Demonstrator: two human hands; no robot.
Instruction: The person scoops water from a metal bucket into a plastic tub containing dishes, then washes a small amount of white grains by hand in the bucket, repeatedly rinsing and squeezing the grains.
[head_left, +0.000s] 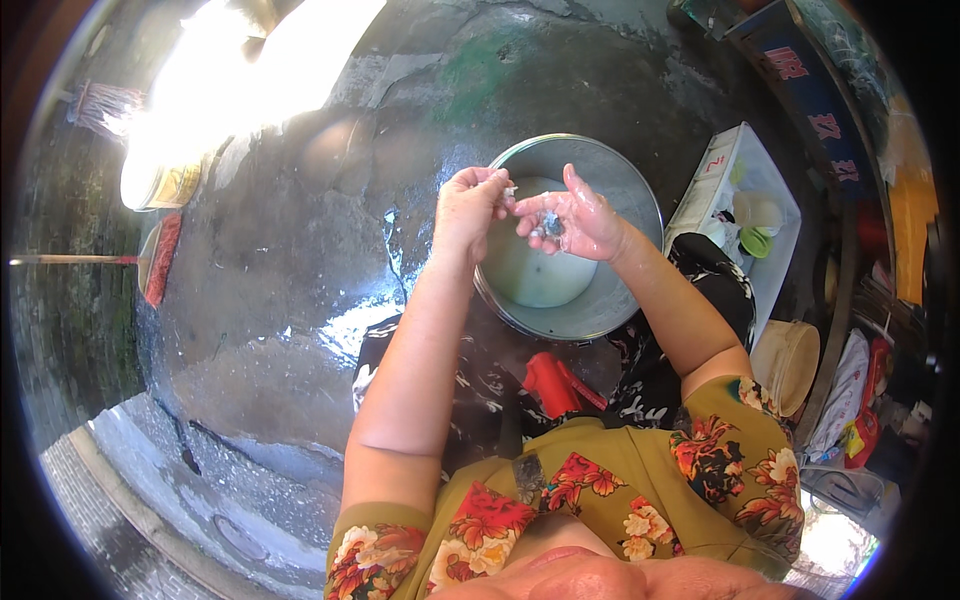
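Note:
My left hand (471, 210) pinches a small whitish piece (510, 192) between thumb and fingertips. The palm of my right hand (585, 225) is turned up and wet, and a small grey-blue clump (552, 223) rests on its curled fingers; I cannot tell what it is made of. Both hands are above a large round metal basin (626, 289), their fingertips close together. Cloudy, pale greenish liquid (547, 277) covers part of the basin's bottom.
To the right of the basin stands a white plastic crate (780, 225) holding cups and a green lid (756, 241). Beside my leg is a beige bucket (787, 367). A red object (555, 382) lies between my knees. A broom (159, 259), mop (109, 109) and pail (161, 180) are at left.

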